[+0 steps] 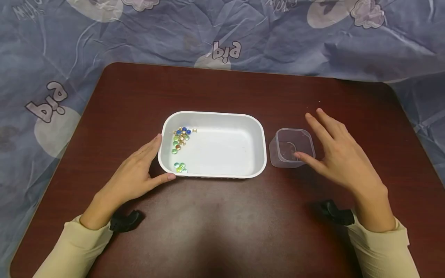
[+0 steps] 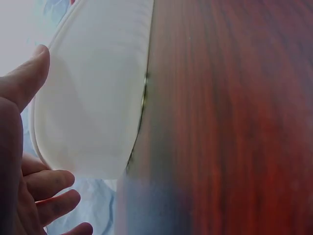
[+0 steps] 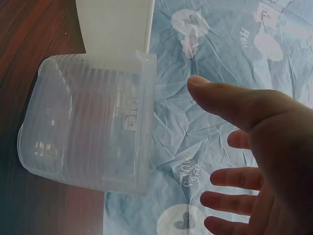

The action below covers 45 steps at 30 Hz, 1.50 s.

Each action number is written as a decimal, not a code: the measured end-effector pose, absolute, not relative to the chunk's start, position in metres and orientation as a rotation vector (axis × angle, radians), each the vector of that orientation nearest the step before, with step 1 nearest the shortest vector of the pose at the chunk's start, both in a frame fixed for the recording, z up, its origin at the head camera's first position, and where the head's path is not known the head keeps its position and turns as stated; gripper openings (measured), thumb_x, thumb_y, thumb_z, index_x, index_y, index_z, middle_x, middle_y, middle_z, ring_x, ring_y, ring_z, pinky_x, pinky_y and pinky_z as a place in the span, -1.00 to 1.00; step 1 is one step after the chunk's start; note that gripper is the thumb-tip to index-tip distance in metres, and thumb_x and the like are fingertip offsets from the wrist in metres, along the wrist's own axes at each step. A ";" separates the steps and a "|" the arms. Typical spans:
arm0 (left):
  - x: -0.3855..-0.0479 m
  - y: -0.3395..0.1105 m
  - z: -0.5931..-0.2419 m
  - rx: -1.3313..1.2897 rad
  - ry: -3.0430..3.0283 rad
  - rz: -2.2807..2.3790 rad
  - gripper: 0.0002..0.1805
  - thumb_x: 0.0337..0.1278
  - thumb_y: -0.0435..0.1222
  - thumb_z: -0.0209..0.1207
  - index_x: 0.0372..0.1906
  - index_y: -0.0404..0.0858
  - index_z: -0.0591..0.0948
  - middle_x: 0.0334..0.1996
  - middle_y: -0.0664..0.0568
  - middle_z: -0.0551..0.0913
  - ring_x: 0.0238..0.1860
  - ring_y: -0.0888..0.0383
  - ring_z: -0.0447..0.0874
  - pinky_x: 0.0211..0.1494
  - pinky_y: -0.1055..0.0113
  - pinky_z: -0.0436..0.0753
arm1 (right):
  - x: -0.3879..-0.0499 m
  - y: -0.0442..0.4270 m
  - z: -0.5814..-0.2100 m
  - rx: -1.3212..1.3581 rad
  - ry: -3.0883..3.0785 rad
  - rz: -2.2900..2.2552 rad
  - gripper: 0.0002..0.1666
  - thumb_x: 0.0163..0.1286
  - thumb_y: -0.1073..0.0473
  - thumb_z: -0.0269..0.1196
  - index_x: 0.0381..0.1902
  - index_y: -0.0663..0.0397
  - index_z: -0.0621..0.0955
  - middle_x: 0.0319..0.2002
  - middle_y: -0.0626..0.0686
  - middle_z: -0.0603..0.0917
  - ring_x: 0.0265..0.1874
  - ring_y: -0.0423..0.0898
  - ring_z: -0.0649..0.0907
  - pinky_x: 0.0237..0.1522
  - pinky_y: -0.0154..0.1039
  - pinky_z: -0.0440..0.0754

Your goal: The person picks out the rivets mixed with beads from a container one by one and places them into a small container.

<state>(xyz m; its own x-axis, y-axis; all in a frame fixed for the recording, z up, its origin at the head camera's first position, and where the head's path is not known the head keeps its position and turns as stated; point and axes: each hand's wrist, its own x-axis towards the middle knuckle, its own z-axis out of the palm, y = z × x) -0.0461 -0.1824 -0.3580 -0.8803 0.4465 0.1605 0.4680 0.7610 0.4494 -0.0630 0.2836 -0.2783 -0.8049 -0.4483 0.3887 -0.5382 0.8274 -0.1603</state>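
Observation:
My left hand rests against the left end of a white tray, thumb at the near corner and fingers spread along the side. The left wrist view shows thumb and fingertips at the outer wall of the tray. Along the tray's left side lie green and blue glass beads, one reddish bead and small gold push pins. A smaller bead group sits in the near left corner. My right hand hovers, fingers apart, beside a clear plastic box, holding nothing.
The clear box stands just right of the tray on a dark reddish-brown table. A grey-blue patterned cloth hangs behind the table and shows past both sides. Black wrist mounts sit at both sleeves.

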 end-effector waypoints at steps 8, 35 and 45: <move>-0.044 -0.182 -0.358 -0.694 -2.918 -0.820 0.16 0.03 0.15 0.38 0.56 -0.32 0.04 0.48 -0.25 0.19 0.45 -0.16 0.21 0.28 -0.19 0.36 | -0.064 0.279 -0.274 0.761 -2.670 0.429 0.10 0.27 -0.61 -0.03 0.39 0.17 0.43 0.34 0.28 0.43 0.19 0.33 0.46 0.18 0.19 0.39; -0.045 -0.183 -0.364 -0.707 -2.861 -0.828 0.16 0.01 0.11 0.41 0.57 -0.27 0.03 0.43 -0.27 0.28 0.39 -0.19 0.29 0.23 -0.21 0.41 | -0.076 0.255 -0.262 0.876 -2.464 0.576 -0.22 0.42 -0.35 0.11 0.15 0.24 0.63 -0.02 0.19 0.70 -0.06 0.10 0.64 0.19 -0.46 0.37; -0.045 -0.182 -0.365 -0.695 -2.868 -0.842 0.17 0.02 0.11 0.41 0.58 -0.23 0.01 0.43 -0.27 0.29 0.38 -0.18 0.30 0.22 -0.21 0.42 | -0.086 0.246 -0.258 0.916 -2.461 0.554 -0.25 0.42 -0.32 0.13 0.01 0.32 0.66 -0.15 0.24 0.71 -0.17 0.08 0.65 0.10 -0.50 0.37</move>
